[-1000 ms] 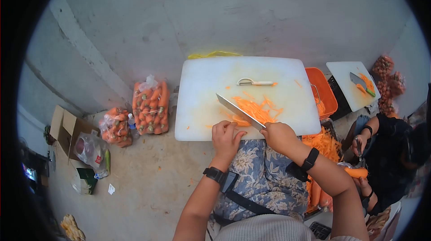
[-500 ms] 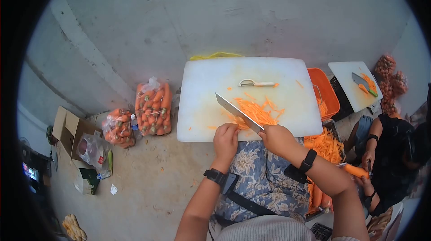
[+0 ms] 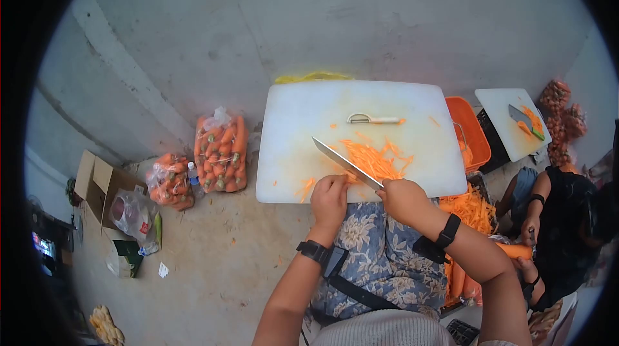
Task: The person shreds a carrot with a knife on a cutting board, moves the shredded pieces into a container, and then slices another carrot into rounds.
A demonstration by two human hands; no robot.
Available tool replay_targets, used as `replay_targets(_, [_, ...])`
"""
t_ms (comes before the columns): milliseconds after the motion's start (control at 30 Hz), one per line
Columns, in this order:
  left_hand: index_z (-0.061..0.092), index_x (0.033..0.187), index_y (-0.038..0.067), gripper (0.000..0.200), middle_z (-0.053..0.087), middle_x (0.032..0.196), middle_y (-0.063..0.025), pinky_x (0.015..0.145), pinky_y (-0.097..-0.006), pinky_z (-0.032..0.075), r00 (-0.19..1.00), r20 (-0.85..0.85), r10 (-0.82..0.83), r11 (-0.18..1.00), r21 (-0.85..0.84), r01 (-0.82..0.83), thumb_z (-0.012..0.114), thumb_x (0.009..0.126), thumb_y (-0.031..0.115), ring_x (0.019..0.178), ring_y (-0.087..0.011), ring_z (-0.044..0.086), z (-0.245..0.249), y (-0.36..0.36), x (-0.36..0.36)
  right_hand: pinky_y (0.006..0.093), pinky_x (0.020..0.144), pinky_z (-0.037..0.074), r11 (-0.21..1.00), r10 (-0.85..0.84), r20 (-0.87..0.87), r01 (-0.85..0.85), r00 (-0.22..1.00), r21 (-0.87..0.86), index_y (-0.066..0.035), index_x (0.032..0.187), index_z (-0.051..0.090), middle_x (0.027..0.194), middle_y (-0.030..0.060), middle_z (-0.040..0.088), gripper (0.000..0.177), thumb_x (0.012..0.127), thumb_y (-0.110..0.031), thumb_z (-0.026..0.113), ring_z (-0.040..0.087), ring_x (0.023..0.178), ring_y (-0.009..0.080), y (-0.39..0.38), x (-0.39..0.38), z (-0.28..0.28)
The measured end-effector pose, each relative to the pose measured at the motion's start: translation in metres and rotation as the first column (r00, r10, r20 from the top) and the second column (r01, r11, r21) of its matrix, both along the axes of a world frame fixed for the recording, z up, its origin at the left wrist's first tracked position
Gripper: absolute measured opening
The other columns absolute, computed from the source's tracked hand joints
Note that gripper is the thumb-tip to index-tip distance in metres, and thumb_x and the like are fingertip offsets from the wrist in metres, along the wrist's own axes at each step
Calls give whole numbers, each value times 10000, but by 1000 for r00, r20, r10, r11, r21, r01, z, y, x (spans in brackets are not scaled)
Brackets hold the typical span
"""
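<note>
My right hand (image 3: 406, 201) is closed on the handle of a wide-bladed kitchen knife (image 3: 347, 163), which slants across the front of a white cutting board (image 3: 293, 120). Just left of the blade, my left hand (image 3: 329, 200) has its fingers curled down over carrot at the board's front edge; the fingers cover most of that piece. Beyond the blade lies a heap of carrot strips (image 3: 377, 160), and a few more strips (image 3: 307, 187) lie left of my left hand. A peeler (image 3: 373, 119) with a pale handle rests farther back on the board.
Bags of carrots (image 3: 221, 152) stand on the floor at left, near a cardboard box (image 3: 102, 181). An orange basket (image 3: 469, 133) is right of the board, above a crate of carrot strips (image 3: 471, 214). At right, a co-worker (image 3: 561, 230) holds a carrot beside another board (image 3: 506, 127).
My left hand has shifted slightly right, and carrot strips now show to its left. The knife blade has tilted a little and stays at the heap. The co-worker's hands have moved slightly.
</note>
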State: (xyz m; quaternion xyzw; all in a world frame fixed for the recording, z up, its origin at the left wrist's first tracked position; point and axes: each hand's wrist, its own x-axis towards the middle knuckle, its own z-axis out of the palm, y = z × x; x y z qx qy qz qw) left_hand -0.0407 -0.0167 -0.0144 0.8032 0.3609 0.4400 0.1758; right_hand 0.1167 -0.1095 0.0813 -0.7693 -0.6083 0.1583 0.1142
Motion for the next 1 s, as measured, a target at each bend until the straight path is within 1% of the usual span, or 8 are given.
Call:
replay_targets(100, [676, 928, 36, 137, 646, 916, -104, 739, -395, 498, 1000, 10, -21, 1000, 8, 21, 693, 800, 81, 851, -304, 616, 2, 4, 1, 468, 649, 513, 998, 66, 36, -65, 997, -28, 6, 844, 630, 708, 215, 643, 268, 923, -244, 574, 651, 706, 386, 4, 4, 2])
replay_targets(367, [670, 880, 42, 106, 643, 884, -100, 723, -398, 497, 1000, 4, 9, 999, 42, -9, 699, 782, 73, 843, -299, 615, -1, 1, 1, 477, 661, 511, 998, -49, -18, 50, 999, 36, 7, 850, 624, 708, 216, 641, 268, 926, -243, 566, 647, 707, 393, 0, -7, 45])
replay_targets(433, [666, 866, 41, 96, 641, 874, -101, 721, -400, 496, 1000, -6, 0, 1000, 31, 0, 696, 777, 61, 840, -301, 615, -1, 2, 1, 477, 657, 511, 1000, -19, -9, 19, 1000, 15, 7, 852, 624, 705, 216, 639, 266, 926, -242, 568, 646, 703, 393, -2, -3, 8])
replay_targets(500, [665, 867, 40, 96, 639, 870, -102, 721, -400, 497, 1000, -4, -19, 999, 38, 19, 692, 776, 56, 839, -302, 614, -3, 3, -2, 476, 653, 510, 1000, 14, 0, -14, 1000, -5, 7, 854, 624, 702, 216, 638, 263, 925, -240, 570, 645, 699, 393, -1, -2, -3])
replay_targets(600, [664, 867, 40, 94, 637, 865, -103, 720, -401, 497, 999, 4, -42, 998, 42, 42, 686, 776, 47, 835, -305, 613, -2, 3, -2, 472, 642, 511, 998, 64, 40, -63, 997, -7, 7, 859, 625, 696, 216, 635, 258, 922, -238, 577, 644, 695, 391, 1, 1, 7])
replay_targets(767, [661, 855, 40, 81, 633, 860, -106, 716, -401, 496, 1000, 15, -25, 998, 51, 24, 679, 775, 39, 827, -307, 610, -1, 1, -1, 479, 632, 507, 998, -3, 1, 3, 1000, 68, 8, 839, 616, 693, 210, 636, 261, 919, -238, 582, 645, 687, 387, -3, -8, 49])
replay_targets(900, [661, 846, 42, 74, 631, 855, -104, 709, -398, 496, 1000, -2, -15, 999, 52, 15, 674, 774, 36, 821, -303, 610, 1, 1, -1, 479, 623, 506, 999, 13, 0, -13, 1000, 41, 8, 827, 610, 690, 208, 635, 261, 923, -232, 575, 644, 680, 387, -11, -10, 12])
replay_targets(1000, [663, 847, 45, 77, 631, 853, -102, 706, -395, 496, 999, 9, -33, 999, 41, 33, 671, 772, 32, 819, -300, 611, 2, 4, -1, 490, 597, 487, 993, 56, 35, -60, 998, 105, 4, 799, 597, 642, 219, 613, 280, 927, -243, 568, 617, 625, 409, -9, -3, -6])
